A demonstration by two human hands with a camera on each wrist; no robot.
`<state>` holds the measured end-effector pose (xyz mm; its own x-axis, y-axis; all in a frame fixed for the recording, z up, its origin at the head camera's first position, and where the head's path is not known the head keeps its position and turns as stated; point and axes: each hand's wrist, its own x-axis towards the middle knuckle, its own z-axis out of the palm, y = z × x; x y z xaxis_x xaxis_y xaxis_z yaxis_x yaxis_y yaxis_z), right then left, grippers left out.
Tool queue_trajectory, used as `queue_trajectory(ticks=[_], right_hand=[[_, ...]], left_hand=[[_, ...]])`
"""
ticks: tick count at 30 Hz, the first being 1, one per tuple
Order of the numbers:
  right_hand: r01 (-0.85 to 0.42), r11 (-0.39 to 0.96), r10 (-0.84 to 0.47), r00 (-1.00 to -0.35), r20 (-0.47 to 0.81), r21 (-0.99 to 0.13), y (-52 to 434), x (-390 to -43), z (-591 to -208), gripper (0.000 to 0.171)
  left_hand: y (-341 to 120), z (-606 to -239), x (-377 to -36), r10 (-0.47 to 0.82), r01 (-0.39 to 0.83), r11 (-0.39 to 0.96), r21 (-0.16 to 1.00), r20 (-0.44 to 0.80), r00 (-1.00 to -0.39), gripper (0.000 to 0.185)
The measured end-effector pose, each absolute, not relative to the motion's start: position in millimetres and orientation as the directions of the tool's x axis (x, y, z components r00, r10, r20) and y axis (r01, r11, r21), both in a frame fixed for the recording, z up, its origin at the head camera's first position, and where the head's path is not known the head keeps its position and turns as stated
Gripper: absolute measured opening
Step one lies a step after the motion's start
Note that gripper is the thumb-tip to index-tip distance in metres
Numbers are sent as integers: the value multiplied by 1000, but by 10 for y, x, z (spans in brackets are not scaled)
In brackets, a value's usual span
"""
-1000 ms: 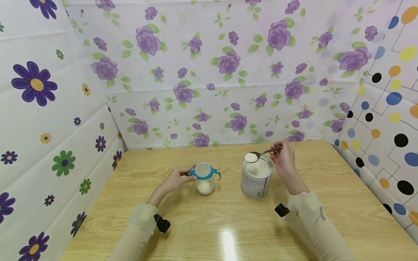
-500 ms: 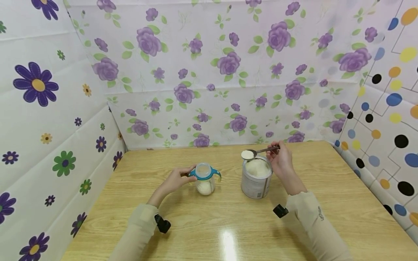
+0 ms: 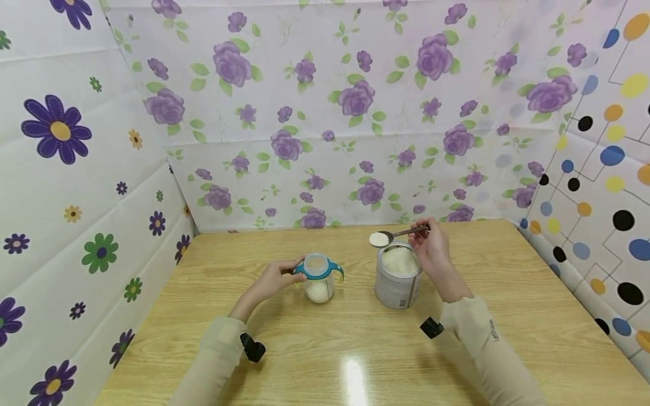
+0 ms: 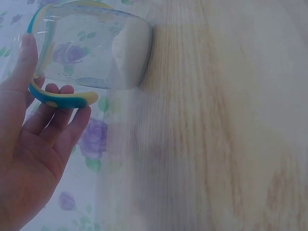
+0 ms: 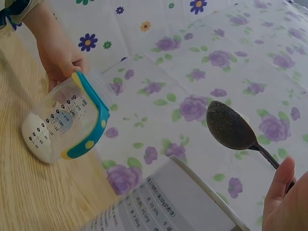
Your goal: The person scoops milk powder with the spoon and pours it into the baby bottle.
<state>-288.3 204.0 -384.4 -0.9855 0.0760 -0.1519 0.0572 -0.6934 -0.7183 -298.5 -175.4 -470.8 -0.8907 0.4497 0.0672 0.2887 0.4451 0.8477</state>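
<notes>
My left hand [image 3: 271, 280] holds a clear baby bottle [image 3: 317, 286] by its blue-and-yellow handle [image 4: 62, 99], fingers round the handle and thumb at the collar. The bottle stands upright and uncapped on the table, with white powder [image 4: 131, 53] at its bottom. In my right hand [image 3: 433, 248] is a dark spoon [image 3: 402, 232], gripped by its handle. A heap of pale powder [image 3: 378, 239] fills the spoon's bowl, which hangs above the left rim of an open tin [image 3: 398, 290] of powder. The right wrist view shows only the bowl's underside.
The wooden table [image 3: 304, 349] carries the bottle and tin, with a gap between them. A floral cloth wall [image 3: 325, 113] rises behind the table. Patterned cloths stand at the left and right sides.
My right hand has moved the loaded spoon leftward, from over the tin's opening to above its left rim. The left hand and bottle have stayed put.
</notes>
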Motion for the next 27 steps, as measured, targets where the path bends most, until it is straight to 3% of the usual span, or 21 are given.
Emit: queue_trajectory(ticks=[27], right_hand=[[79, -659, 40, -989, -139, -748, 1846, -2893, -3890, 34]], left_hand=[[-1752, -4701, -2978, 459, 303, 438, 846, 79, -885, 64]])
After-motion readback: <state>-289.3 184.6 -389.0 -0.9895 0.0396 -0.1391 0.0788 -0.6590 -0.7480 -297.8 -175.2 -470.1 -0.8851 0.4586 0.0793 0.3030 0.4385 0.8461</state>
